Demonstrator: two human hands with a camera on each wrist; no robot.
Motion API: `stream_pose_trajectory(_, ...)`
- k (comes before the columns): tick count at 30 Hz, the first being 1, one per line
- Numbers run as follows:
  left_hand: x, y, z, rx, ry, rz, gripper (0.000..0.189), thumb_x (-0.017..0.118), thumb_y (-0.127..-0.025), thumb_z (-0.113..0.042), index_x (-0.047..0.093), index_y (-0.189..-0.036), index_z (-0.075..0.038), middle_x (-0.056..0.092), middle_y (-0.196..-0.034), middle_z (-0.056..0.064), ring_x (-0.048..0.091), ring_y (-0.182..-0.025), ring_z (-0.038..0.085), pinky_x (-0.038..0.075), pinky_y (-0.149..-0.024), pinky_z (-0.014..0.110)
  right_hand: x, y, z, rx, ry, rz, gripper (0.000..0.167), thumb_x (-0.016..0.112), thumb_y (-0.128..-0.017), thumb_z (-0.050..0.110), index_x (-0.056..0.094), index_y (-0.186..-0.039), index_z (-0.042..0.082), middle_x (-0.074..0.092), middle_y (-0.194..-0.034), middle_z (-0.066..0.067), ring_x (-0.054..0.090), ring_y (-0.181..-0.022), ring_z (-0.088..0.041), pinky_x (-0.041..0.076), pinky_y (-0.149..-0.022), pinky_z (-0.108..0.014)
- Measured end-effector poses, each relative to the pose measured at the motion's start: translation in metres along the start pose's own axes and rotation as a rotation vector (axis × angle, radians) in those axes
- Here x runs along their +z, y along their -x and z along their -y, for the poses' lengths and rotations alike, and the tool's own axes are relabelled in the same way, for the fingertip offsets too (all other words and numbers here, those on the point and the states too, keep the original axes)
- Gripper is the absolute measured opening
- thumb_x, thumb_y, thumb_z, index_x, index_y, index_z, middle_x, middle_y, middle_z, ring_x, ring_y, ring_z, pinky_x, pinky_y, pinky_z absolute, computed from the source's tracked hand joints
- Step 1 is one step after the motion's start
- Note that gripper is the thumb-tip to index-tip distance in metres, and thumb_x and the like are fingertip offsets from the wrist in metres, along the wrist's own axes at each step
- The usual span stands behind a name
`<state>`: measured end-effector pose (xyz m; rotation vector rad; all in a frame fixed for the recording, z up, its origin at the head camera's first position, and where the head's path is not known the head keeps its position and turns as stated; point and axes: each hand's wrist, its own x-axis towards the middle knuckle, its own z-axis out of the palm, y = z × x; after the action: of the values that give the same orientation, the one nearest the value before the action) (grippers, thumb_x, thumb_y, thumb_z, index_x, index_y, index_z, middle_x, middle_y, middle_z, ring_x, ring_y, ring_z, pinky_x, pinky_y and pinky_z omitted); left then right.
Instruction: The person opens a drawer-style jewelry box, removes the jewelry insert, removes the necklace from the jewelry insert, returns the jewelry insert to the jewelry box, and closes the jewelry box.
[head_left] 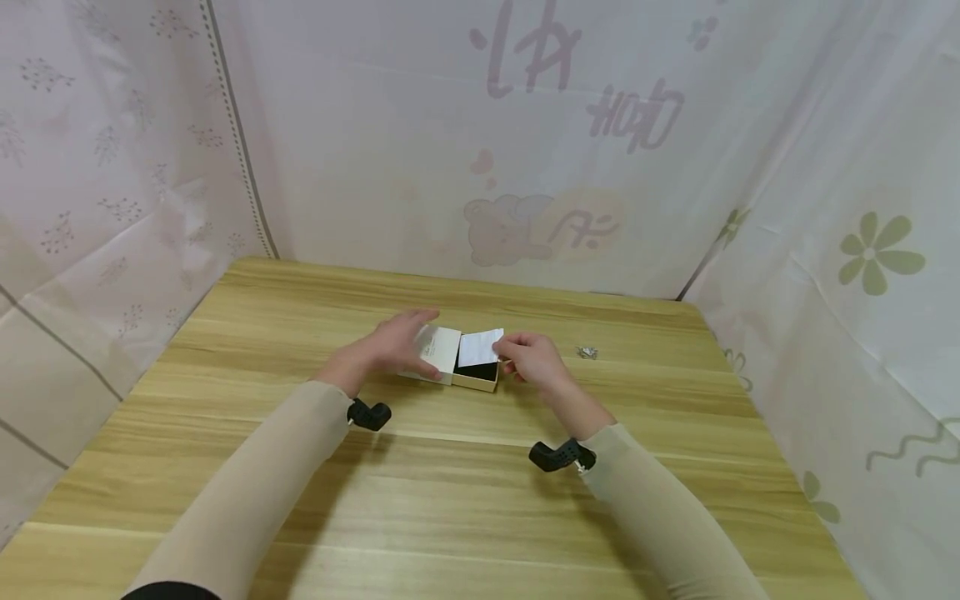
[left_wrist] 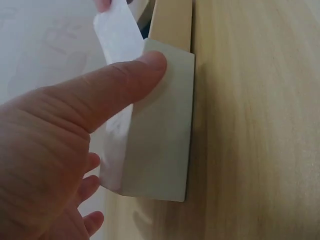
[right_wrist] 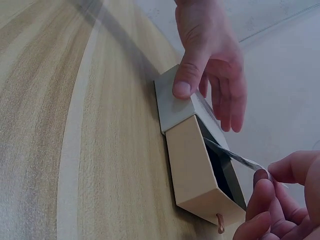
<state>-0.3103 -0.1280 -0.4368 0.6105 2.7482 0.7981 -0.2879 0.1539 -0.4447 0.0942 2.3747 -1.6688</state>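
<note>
A small drawer-style box has a white sleeve and a tan inner tray, slid partly out to the right. My left hand holds the sleeve, its thumb on the near side and its fingers reaching past the far side. A thin white sheet, like a paper slip, slants over the tray's dark interior. My right hand pinches the slip's right edge between thumb and fingers. A short brown ribbon tab sticks out from the tray's end.
A little pile of small silvery pieces lies right of the box on the wood-grain table. Patterned white curtains hang behind the table and along both sides. Both wrists wear black camera mounts.
</note>
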Motion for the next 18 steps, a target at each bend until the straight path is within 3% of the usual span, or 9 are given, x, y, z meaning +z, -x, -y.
stream_pose_trajectory(11,0.0052,-0.0036,0.0064,0.000,-0.061,0.030,0.105,0.093,-0.087,-0.049,0.042,-0.169,-0.009,0.043,-0.174,0.016,0.040,-0.161,0.040,0.030,-0.130,0.065,0.0025,0.0003,-0.0006,0.006,-0.001,0.018,0.027,0.072,-0.105,0.027,0.074,-0.120,0.004,0.070,-0.093,0.000,0.066,-0.081,-0.017,0.051,-0.074,-0.031)
stream_pose_trajectory(18,0.0041,-0.0012,0.0043,0.013,-0.004,0.031,0.105,0.095,-0.086,-0.044,0.042,-0.168,-0.004,0.044,-0.173,0.019,0.040,-0.161,0.040,0.031,-0.135,0.054,0.0043,0.0007,-0.0019,0.003,0.026,0.019,0.029,0.072,-0.106,0.028,0.075,-0.121,0.004,0.071,-0.091,0.001,0.068,-0.083,-0.020,0.051,-0.073,-0.032)
